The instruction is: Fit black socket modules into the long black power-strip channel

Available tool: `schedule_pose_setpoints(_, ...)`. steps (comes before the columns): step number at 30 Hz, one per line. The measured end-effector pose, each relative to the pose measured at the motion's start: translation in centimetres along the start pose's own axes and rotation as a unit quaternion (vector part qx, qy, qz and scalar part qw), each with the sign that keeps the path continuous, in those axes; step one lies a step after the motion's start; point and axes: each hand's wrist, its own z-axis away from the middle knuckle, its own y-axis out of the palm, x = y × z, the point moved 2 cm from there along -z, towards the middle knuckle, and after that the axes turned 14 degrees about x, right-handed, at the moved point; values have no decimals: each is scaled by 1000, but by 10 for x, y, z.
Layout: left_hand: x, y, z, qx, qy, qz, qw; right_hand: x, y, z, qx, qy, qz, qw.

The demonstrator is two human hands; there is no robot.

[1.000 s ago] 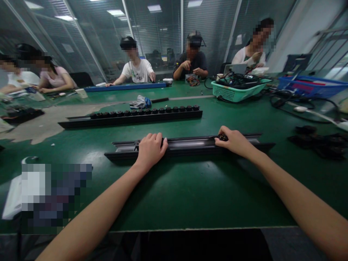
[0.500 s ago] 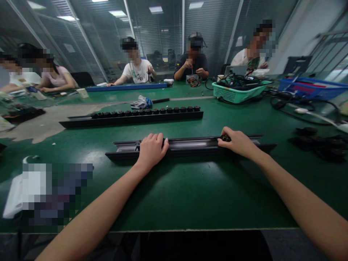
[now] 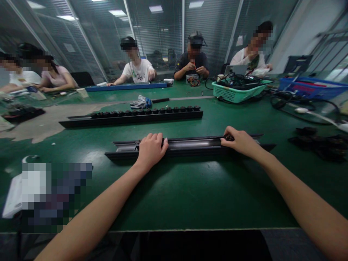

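A long black metal rail (image 3: 194, 151) with a shiny inner channel lies crosswise on the table in front of me. My left hand (image 3: 151, 149) is wrapped over its left part, with fingers over the far side and thumb at the right. A small black fitting (image 3: 137, 144) shows in the channel just left of that hand; what lies beneath the palm is hidden. Toward the rail's right end, my right hand (image 3: 237, 140) is closed in a pinch on a small round black part (image 3: 228, 137), which sits at the channel and is partly covered by the fingers.
Behind lies a second black rail (image 3: 136, 119) with a row of round black parts. Loose black parts (image 3: 320, 145) are piled at right. A green basket (image 3: 231, 95) of cables, a blue bin (image 3: 312, 88) and gloves (image 3: 141, 102) stand farther back. Several people sit opposite.
My right hand has moved slightly right along the rail with the round black part. My left hand stays in place on the rail.
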Motion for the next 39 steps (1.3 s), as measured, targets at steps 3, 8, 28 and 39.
schedule_pose_setpoints(3,0,-1,0,3,1,-4,1000,-2,-1,0,9,2,0,1000)
schedule_pose_setpoints(8,-1,-1,0,0,1,-15,1000,-6,-2,1,9,3,-1,1000)
schedule_pose_setpoints(28,1,3,-1,-16,4,-29,999,-12,-5,1,29,1,-17,999)
schedule_pose_setpoints(39,1,1,-1,-9,5,-15,1000,-15,-6,2,38,8,-12,999)
